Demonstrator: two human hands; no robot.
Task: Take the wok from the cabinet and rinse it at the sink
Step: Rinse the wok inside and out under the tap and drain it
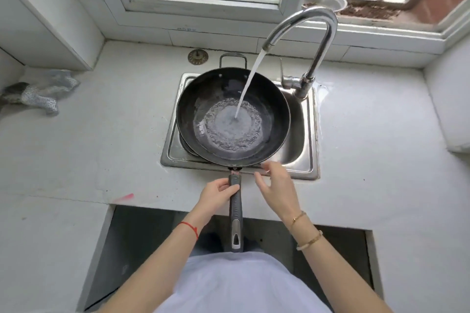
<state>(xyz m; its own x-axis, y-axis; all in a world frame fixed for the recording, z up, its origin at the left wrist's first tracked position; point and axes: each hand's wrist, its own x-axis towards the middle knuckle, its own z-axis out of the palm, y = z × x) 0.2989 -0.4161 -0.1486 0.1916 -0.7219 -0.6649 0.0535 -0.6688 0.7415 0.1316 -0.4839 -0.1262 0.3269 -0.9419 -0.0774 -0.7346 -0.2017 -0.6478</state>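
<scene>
Head: L hand [218, 193] on wok [232, 115] handle.

White countertop [106, 140] (silvery cloth [43, 93], drain strainer [197, 57] on it)

Left hand [218, 192] closed in a grip, right hand [276, 184] open, fingers spread

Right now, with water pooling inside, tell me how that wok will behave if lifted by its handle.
The wok will probably feel front-heavy: water from the tap is collecting in its bowl, far from the left hand on the handle. Tilting likely sends the water sloshing out. The wet metal may be slippery, and the rounded body could rock on the sink rim.
</scene>
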